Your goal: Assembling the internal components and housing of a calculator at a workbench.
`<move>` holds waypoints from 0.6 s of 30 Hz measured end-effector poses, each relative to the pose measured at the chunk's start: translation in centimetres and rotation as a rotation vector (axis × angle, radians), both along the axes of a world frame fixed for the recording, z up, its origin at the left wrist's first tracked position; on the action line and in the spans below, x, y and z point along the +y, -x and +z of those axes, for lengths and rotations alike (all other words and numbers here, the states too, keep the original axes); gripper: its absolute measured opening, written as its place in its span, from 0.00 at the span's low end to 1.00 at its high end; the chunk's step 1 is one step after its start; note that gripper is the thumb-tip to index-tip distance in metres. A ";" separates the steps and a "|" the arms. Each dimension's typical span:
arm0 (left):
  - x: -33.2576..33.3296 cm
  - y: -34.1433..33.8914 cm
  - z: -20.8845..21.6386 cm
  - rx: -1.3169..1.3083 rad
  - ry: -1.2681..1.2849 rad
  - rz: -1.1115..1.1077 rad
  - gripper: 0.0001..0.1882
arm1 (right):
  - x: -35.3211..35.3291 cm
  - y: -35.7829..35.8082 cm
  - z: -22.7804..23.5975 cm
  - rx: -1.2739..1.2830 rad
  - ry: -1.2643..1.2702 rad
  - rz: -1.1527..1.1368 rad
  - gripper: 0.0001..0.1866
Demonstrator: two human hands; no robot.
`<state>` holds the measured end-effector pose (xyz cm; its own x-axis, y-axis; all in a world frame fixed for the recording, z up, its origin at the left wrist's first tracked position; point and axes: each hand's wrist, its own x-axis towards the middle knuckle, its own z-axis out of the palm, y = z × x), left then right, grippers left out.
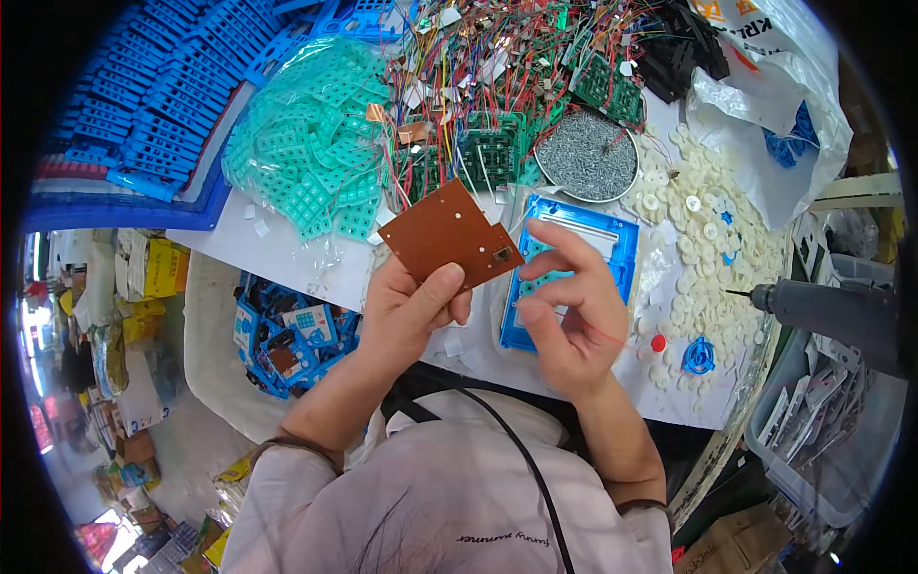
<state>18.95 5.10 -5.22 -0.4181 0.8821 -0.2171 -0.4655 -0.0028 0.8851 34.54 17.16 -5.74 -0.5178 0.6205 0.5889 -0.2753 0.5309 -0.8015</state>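
Observation:
My left hand [418, 304] grips a brown circuit board [448, 239], thumb on top and fingers beneath. The board is tilted, with small holes and a dark square spot near its right corner. Just right of it is my right hand [577, 311], fingers curled and apart, with nothing I can make out between them. A thin red line, perhaps a wire, crosses by its palm. Beneath the right hand lies a blue plastic case [626, 247] with a pale rectangular frame and green parts inside, partly hidden by the hand.
Behind lie green circuit boards with tangled wires [492, 143], a bowl of screws [586, 158] and a bag of green keypads [306, 134]. White round parts [703, 249] spread rightward near an electric screwdriver [822, 311]. Blue casings [163, 86] stack far left; a bin [215, 354] holds blue units.

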 end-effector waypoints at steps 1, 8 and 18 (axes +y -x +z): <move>-0.3 0.4 -0.2 0.007 -0.009 -0.039 0.13 | 0.1 0.0 0.0 -0.015 0.047 0.041 0.11; -0.7 1.1 -0.2 -0.074 -0.030 -0.129 0.14 | -0.2 -0.2 2.0 -0.122 0.378 0.089 0.12; -1.0 1.4 -0.8 -0.067 -0.021 -0.128 0.13 | -0.4 -0.6 1.0 -0.040 0.409 0.184 0.13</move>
